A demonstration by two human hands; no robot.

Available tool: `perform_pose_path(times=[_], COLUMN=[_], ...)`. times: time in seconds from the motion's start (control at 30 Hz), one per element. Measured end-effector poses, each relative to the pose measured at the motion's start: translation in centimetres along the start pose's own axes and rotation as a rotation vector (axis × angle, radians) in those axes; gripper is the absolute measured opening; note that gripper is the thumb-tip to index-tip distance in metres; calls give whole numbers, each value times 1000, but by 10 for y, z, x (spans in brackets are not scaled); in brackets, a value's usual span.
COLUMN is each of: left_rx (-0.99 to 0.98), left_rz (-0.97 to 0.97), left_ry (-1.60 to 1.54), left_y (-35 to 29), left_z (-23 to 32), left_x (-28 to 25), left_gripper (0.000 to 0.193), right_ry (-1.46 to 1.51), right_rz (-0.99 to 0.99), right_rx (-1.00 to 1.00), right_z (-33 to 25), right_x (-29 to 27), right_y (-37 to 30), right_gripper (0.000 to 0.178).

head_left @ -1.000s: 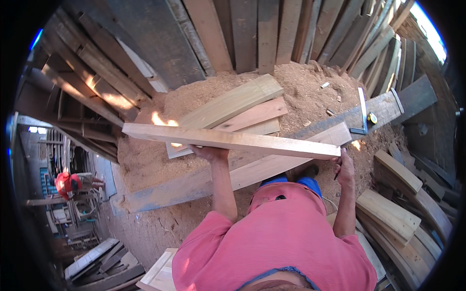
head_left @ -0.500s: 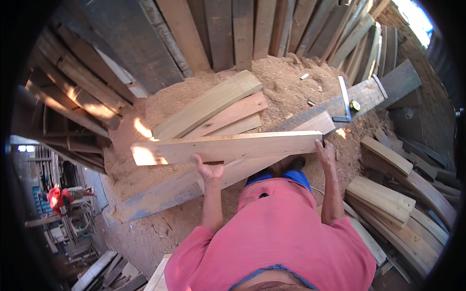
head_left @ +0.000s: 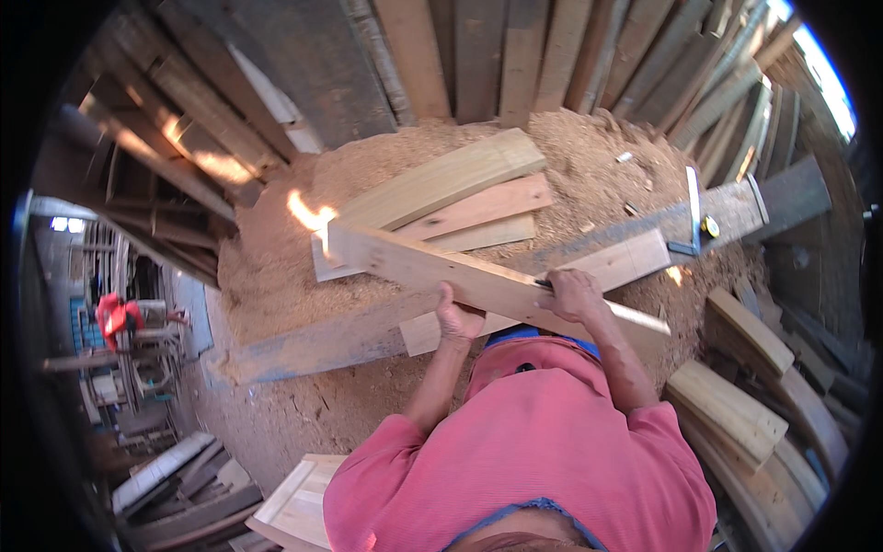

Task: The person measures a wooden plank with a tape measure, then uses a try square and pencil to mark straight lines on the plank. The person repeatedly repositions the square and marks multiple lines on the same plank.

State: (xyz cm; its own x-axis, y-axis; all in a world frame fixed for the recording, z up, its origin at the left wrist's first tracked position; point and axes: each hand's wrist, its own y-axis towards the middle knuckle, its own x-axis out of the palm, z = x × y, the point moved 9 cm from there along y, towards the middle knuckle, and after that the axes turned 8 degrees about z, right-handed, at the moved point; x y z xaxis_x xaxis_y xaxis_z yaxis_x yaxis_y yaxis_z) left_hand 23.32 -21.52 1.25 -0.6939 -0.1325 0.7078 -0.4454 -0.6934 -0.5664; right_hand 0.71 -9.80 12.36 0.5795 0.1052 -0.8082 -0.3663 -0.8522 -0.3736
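Observation:
A long pale wooden board (head_left: 405, 262) is held up in front of me, slanting down from far left to near right. My left hand (head_left: 460, 317) grips its lower edge near the middle, the thumb up on its face. At its upper edge, right of the middle, my right hand (head_left: 575, 294) is closed round a short dark stick (head_left: 544, 283), perhaps a pencil, with its tip near the wood. Behind and below lies another pale board (head_left: 635, 262), resting across a grey, dusty plank (head_left: 303, 357); the held board partly hides it.
A try square (head_left: 693, 216) and a yellow-black tape measure (head_left: 709, 227) lie on the plank's right part. Cut boards (head_left: 451, 179) rest on sawdust beyond. Timber (head_left: 478, 60) leans along the back, more wood (head_left: 727, 414) lies right, and a person in red (head_left: 115, 317) is far left.
The held board has tilted, its left end rising and its right end dropping nearer me. My right hand has moved left from the board's end along its upper edge. The view has shifted.

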Motion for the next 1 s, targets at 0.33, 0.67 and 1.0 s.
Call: perform_pose_path(times=[0.33, 0.67, 1.0], left_rx=[114, -75, -233], left_rz=[143, 463, 14], left_ry=[-47, 191, 1112], left_y=[15, -15, -35], left_z=[39, 56, -11], left_x=[-30, -117, -84], left_gripper=[95, 126, 67], right_ry=[108, -136, -259], right_rz=[9, 37, 80], right_rx=[-277, -336, -39], right_z=[-37, -27, 54], right_x=[26, 39, 74], right_y=[-21, 14, 33], right_gripper=[51, 26, 30])
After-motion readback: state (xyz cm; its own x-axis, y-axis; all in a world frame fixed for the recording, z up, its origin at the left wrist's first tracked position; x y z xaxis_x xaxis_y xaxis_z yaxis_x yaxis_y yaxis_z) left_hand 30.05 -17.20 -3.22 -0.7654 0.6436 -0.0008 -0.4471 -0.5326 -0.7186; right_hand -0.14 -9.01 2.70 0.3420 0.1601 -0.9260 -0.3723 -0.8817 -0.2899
